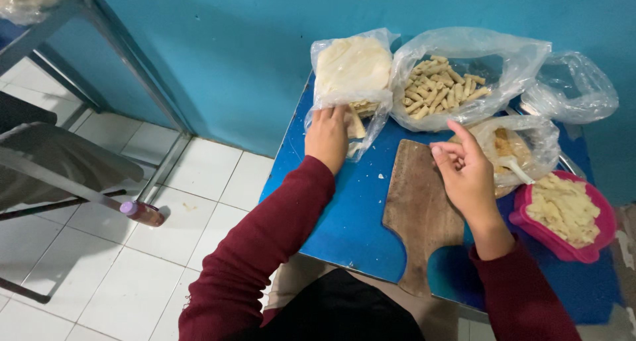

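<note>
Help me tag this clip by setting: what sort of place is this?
Probably a small home or backyard food-prep corner, not a commercial kitchen. A low blue table stands against a painted blue wall on white floor tiles, with a wooden cutting board, a bag of rolled snacks and a pink bowl.

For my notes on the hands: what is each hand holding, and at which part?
The left hand grips the open lower edge of the clear plastic bag of pale flat sheets. The right hand holds nothing visible.

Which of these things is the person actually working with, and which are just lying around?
In use:
left hand in the bag of pale wrapper sheets
right hand over the wooden cutting board

Lying about:
bag of rolled sticks
pink bowl
empty plastic bag
small bottle on the floor
</note>
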`<state>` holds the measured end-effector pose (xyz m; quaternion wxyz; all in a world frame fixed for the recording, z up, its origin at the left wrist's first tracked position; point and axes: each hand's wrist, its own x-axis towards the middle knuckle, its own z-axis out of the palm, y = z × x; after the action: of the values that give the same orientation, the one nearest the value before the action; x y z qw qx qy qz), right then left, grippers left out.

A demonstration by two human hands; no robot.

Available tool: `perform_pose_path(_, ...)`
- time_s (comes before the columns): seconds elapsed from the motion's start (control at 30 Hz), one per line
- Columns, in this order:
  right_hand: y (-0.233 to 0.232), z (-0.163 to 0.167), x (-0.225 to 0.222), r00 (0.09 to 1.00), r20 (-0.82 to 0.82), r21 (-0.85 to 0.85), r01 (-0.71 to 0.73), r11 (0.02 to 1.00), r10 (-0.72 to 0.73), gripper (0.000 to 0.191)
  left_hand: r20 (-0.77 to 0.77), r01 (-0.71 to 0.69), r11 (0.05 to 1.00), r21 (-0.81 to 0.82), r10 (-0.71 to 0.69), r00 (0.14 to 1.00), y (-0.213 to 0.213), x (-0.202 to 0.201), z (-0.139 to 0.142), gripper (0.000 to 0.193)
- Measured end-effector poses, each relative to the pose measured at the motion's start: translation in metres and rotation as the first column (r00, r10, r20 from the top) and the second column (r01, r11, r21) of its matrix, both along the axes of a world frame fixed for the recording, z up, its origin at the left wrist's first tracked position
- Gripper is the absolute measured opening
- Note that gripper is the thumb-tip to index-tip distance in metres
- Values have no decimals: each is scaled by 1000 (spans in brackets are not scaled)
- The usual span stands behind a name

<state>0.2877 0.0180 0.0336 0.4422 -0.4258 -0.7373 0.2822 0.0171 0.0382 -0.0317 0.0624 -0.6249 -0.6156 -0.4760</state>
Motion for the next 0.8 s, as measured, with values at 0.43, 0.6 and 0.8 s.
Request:
perform_pose_path(0.43,-9,4,-6,997,69,38,13,999,-16,49,-79,-61,998,-8,60,995,2,-2,8,19)
perform_pose_path(0.6,-9,3,-7,997,83,41,3,999,-7,47,-134,-30,1000,-4,29,991,0,-2,15,18)
perform_pose_path(0.8,-12,3,-9,992,123,49,-16,999,10,46,-120,27,982,-188,-50,992,-6,-4,17,16)
